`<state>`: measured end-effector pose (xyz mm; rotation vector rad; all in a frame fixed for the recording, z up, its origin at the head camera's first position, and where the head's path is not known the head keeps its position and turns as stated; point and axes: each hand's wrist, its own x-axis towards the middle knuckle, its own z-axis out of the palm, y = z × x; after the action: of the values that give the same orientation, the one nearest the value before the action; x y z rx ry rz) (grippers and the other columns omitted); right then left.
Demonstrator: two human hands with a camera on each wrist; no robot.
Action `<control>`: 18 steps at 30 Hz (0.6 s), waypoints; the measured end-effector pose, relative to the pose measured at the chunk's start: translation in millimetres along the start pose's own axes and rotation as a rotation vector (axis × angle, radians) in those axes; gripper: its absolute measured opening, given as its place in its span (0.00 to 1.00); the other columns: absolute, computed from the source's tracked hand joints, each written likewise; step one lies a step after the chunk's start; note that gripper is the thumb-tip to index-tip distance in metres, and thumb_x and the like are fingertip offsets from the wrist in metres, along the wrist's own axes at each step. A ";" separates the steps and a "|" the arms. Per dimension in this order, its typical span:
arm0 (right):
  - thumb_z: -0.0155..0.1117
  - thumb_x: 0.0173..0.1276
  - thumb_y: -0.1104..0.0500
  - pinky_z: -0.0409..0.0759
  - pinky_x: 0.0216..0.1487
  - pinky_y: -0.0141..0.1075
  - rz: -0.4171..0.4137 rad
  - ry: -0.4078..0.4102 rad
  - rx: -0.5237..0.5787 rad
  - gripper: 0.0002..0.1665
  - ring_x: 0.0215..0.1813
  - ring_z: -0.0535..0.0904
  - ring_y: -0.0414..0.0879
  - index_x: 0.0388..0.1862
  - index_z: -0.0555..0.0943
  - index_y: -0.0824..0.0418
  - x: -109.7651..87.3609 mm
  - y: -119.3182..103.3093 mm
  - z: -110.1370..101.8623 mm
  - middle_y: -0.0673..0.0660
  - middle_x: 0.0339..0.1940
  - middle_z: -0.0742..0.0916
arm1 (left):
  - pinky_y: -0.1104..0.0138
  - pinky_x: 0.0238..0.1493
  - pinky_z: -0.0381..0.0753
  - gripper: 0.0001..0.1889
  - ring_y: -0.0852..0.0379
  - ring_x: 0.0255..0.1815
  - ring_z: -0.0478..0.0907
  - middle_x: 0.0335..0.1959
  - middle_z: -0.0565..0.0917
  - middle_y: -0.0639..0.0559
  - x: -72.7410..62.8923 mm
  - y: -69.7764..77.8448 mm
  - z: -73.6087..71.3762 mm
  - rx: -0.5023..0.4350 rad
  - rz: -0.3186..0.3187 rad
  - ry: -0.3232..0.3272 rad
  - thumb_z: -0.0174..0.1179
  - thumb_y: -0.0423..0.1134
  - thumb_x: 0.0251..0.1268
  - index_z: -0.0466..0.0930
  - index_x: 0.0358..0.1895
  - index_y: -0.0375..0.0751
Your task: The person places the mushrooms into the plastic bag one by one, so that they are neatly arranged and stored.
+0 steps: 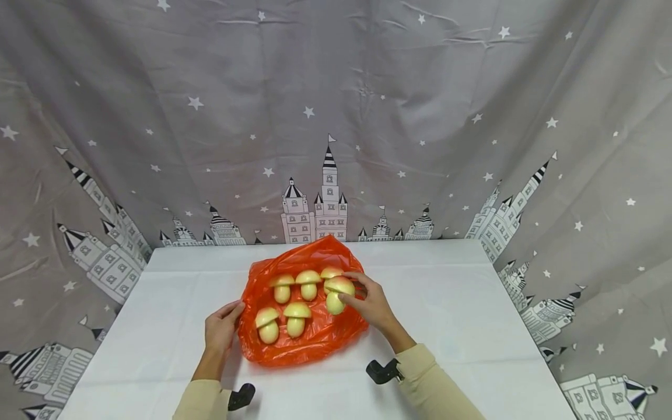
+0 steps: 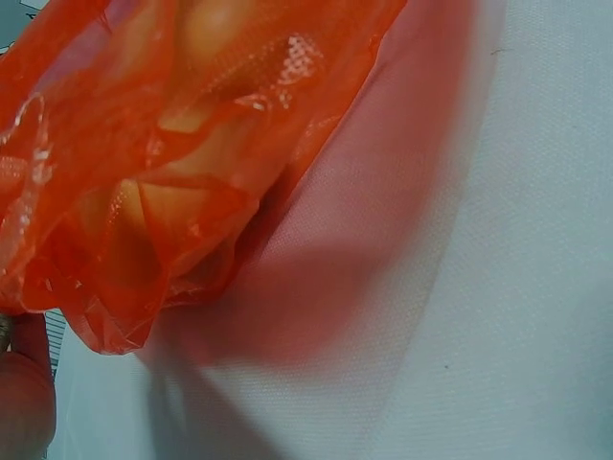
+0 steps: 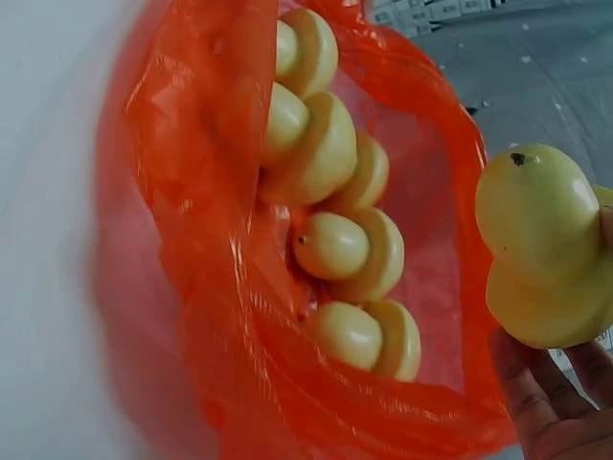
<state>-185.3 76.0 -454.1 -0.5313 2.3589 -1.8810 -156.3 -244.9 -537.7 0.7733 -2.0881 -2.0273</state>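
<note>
A red plastic bag [image 1: 325,344] lies spread open, its mouth facing up. Inside it sit several yellow-green toy mushrooms [image 1: 296,326] with reddish-tinged caps. My left hand [image 1: 220,329] pinches the bag's left rim; only part of that hand shows at the lower left of the left wrist view. Above the bag's right side, my right hand [image 1: 374,302] grips one mushroom [image 3: 541,220] between thumb and fingers. This mushroom partly hides another mushroom [image 1: 331,272] behind it in the head view.
The bag lies on a white-covered table [image 1: 446,303]. Behind and beside the table hangs a grey curtain [image 1: 336,105] printed with castles and stars. A black wrist mount [image 1: 242,396] sticks out by the left sleeve, and another mount [image 1: 382,372] by the right.
</note>
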 end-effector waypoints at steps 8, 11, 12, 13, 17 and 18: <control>0.64 0.64 0.68 0.78 0.56 0.46 -0.051 -0.012 -0.015 0.25 0.54 0.77 0.60 0.60 0.74 0.71 7.7 30.9 20.7 0.67 0.55 0.79 | 0.81 0.39 0.77 0.25 0.75 0.34 0.77 0.36 0.80 0.63 -2.1 1.2 -2.1 0.001 -0.010 -0.003 0.57 0.41 0.70 0.71 0.60 0.23; 0.64 0.64 0.66 0.78 0.56 0.42 -0.050 -0.018 -0.042 0.25 0.55 0.76 0.57 0.61 0.74 0.67 10.5 42.7 26.7 0.64 0.56 0.80 | 0.81 0.39 0.77 0.25 0.75 0.34 0.76 0.38 0.80 0.60 -2.6 1.9 -3.0 0.011 -0.016 0.000 0.57 0.42 0.70 0.72 0.61 0.24; 0.64 0.65 0.65 0.78 0.55 0.41 -0.050 -0.021 -0.050 0.25 0.55 0.76 0.56 0.61 0.74 0.66 10.9 44.4 27.9 0.63 0.56 0.80 | 0.81 0.39 0.77 0.25 0.75 0.34 0.76 0.39 0.81 0.59 -2.7 2.2 -3.2 0.013 -0.017 0.000 0.57 0.42 0.70 0.72 0.61 0.24; 0.64 0.65 0.65 0.78 0.54 0.40 -0.051 -0.024 -0.059 0.25 0.55 0.77 0.56 0.61 0.74 0.66 11.0 45.2 28.8 0.63 0.56 0.80 | 0.82 0.39 0.77 0.25 0.76 0.34 0.76 0.40 0.80 0.58 -2.6 2.3 -3.2 0.016 -0.018 -0.001 0.57 0.42 0.70 0.72 0.61 0.25; 0.64 0.65 0.64 0.79 0.51 0.41 -0.030 -0.035 -0.092 0.26 0.52 0.77 0.55 0.62 0.74 0.64 12.5 47.5 31.2 0.63 0.55 0.80 | 0.80 0.40 0.77 0.25 0.74 0.35 0.76 0.40 0.81 0.58 -2.1 2.3 -2.2 -0.005 -0.016 -0.020 0.58 0.43 0.69 0.72 0.61 0.25; 0.64 0.65 0.64 0.78 0.51 0.42 -0.022 -0.038 -0.106 0.26 0.52 0.77 0.55 0.62 0.74 0.65 13.0 47.6 31.9 0.63 0.56 0.80 | 0.80 0.39 0.77 0.25 0.73 0.35 0.77 0.39 0.81 0.58 -2.4 2.3 -1.9 -0.012 -0.017 -0.019 0.59 0.42 0.69 0.73 0.60 0.25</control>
<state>-199.3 51.1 -505.5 -0.5995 2.4489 -1.7451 -154.1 -245.6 -534.7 0.7752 -2.0843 -2.0626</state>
